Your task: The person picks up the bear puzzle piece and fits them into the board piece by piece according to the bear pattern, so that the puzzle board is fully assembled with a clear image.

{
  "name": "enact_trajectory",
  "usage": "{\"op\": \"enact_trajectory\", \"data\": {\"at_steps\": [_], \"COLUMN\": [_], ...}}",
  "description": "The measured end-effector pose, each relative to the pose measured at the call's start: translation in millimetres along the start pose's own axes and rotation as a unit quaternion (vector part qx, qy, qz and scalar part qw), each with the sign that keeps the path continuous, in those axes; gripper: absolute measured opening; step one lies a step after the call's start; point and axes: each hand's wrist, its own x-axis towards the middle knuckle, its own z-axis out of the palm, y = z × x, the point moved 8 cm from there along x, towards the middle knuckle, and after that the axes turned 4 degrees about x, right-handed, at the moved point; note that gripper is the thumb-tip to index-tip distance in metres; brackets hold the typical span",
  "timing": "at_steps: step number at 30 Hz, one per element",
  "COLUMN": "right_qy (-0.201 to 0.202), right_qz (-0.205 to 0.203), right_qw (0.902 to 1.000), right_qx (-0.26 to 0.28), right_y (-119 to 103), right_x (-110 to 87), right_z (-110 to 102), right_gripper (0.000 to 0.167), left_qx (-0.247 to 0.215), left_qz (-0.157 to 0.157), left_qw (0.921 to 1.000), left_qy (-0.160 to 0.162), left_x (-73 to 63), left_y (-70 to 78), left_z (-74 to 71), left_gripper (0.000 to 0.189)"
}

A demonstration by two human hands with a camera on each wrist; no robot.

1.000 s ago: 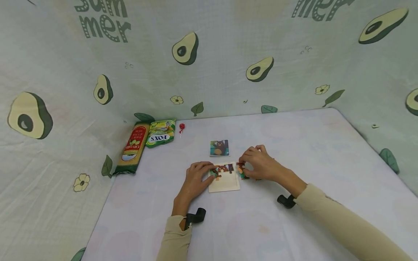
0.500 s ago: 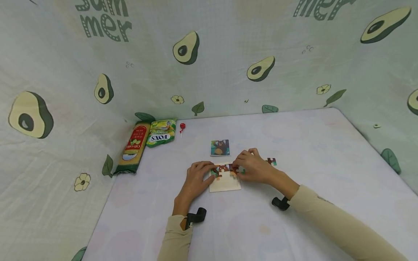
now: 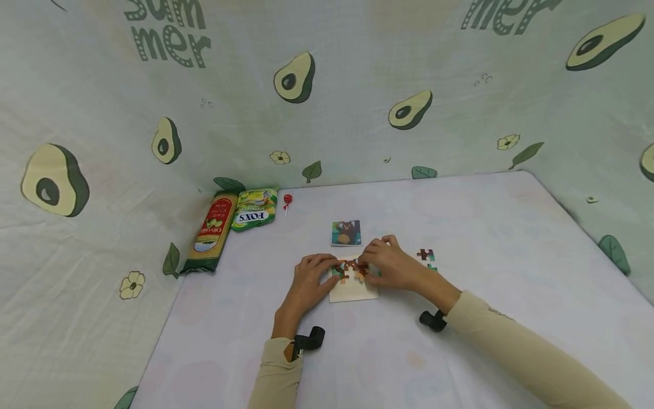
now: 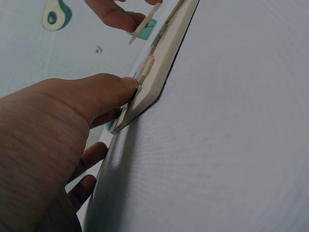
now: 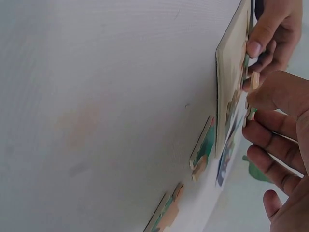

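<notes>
A shallow wooden puzzle board [image 3: 352, 292] lies on the table, with bear-picture pieces [image 3: 350, 265] along its upper part. My left hand [image 3: 305, 284] rests at the board's left side, thumb and index fingertip touching the pieces there. My right hand [image 3: 392, 265] is over the board's right side. Between its thumb and index finger it pinches a puzzle piece [image 5: 255, 79], seen edge-on and tilted in the right wrist view. The left wrist view shows this puzzle piece [image 4: 146, 22] just above the board; its picture side is mostly hidden by the fingers.
Loose puzzle pieces [image 3: 425, 254] lie right of the board, partly behind the right wrist. Beyond the board is a bear picture card [image 3: 346, 233]. At the back left are a red-and-gold packet [image 3: 211, 233], a green FOX'S candy bag [image 3: 254, 209] and a red lollipop [image 3: 288, 199].
My right hand has brought a puzzle piece leftward from beside the board to its right part, uncovering loose pieces on the table. My left hand stays at the board's left side.
</notes>
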Motion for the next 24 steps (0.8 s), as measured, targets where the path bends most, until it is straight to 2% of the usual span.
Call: {"op": "enact_trajectory", "data": {"at_steps": [12, 18, 24], "right_qy": [-0.018, -0.024, -0.036], "right_qz": [0.006, 0.006, 0.012], "right_qw": [0.9997, 0.9996, 0.9987], "right_qx": [-0.012, -0.008, -0.034], "right_y": [-3.0, -4.1, -5.8], "right_x": [6.4, 9.9, 14.2], "right_z": [10.5, 15.6, 22.0], "right_gripper": [0.026, 0.03, 0.028], "left_qx": [-0.005, 0.0, 0.001], "left_qz": [-0.015, -0.011, -0.009], "left_qw": [0.9998, 0.9999, 0.9999], "left_qy": [-0.012, -0.007, -0.012], "left_x": [1.0, 2.1, 2.1], "left_y": [-2.9, -3.3, -3.7], "left_z": [3.6, 3.7, 3.5], "left_gripper": [0.034, 0.034, 0.035]}}
